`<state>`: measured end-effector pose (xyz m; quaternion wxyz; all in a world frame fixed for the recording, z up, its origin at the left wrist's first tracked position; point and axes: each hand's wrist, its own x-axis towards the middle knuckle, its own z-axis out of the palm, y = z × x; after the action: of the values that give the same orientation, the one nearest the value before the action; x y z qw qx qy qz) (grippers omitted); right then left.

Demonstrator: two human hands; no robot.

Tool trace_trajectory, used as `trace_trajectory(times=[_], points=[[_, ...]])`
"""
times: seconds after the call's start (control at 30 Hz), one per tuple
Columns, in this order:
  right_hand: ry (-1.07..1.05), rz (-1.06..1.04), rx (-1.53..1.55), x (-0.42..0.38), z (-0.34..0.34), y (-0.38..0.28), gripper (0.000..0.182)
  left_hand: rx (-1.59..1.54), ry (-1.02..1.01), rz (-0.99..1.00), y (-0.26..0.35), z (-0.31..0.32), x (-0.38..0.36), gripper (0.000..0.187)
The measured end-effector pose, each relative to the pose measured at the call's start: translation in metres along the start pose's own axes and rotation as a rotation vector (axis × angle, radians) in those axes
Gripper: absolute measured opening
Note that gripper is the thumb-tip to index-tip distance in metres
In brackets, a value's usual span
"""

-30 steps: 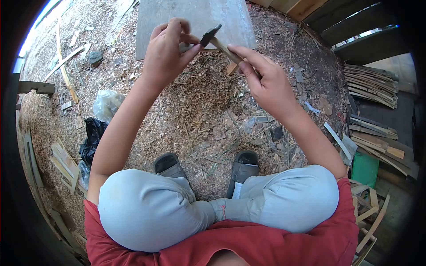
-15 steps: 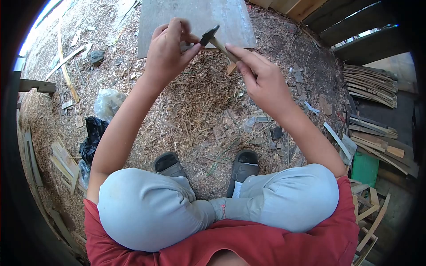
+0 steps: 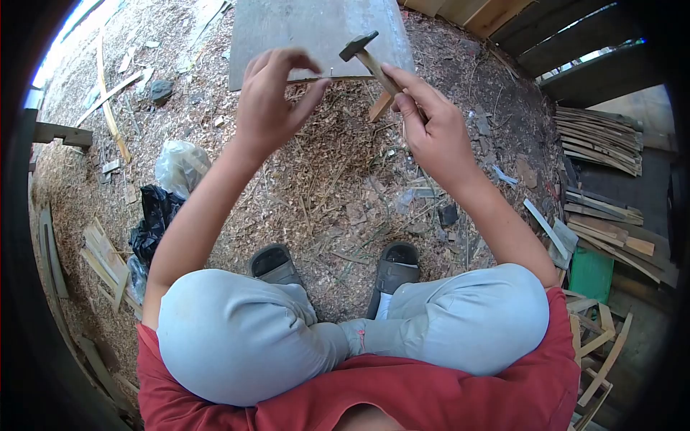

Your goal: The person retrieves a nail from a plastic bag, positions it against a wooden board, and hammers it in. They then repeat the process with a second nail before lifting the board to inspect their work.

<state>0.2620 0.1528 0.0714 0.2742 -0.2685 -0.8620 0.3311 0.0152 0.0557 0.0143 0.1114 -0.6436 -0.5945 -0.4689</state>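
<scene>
My right hand is wrapped round the wooden handle of a hammer. The dark metal head is raised over the near part of a grey board. A thin nail appears to stand upright at the board's near edge. To the left of it is my left hand, with thumb and forefinger apart and nothing visible between them; its fingers are slightly blurred. Below the board's edge, a small wooden block sticks out near the hammer handle.
Wood chips cover the ground. A clear plastic bag and a black bag lie on the left, near some wooden slats. Stacked thin strips, a green sheet and wooden frames are on the right.
The hammer head has moved right and slightly up, away from my left hand. My left thumb and forefinger have spread apart and moved a little lower, leaving the nail in view.
</scene>
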Motion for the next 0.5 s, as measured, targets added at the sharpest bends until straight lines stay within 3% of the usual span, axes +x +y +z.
trace_trajectory(times=[0.07,0.17,0.2,0.3,0.5], points=[[0.005,-0.010,-0.007,-0.002,-0.001,0.001,0.036,-0.088,0.061,-0.042,0.013,-0.002,-0.019,0.030],[0.006,-0.032,-0.019,-0.003,0.000,0.002,0.036,-0.933,-0.110,-1.061,0.017,0.006,-0.053,0.029],[0.000,-0.043,-0.026,-0.004,0.001,0.002,0.036,-0.900,-0.135,-1.150,0.019,0.009,-0.051,0.041],[0.016,-0.093,-0.040,-0.004,0.006,0.001,0.037,-1.062,-0.108,-1.307,0.007,0.017,-0.037,0.047],[-0.035,-0.017,-0.014,-0.003,0.006,-0.004,0.039,-1.248,-0.183,-1.268,-0.012,0.038,-0.027,0.043]])
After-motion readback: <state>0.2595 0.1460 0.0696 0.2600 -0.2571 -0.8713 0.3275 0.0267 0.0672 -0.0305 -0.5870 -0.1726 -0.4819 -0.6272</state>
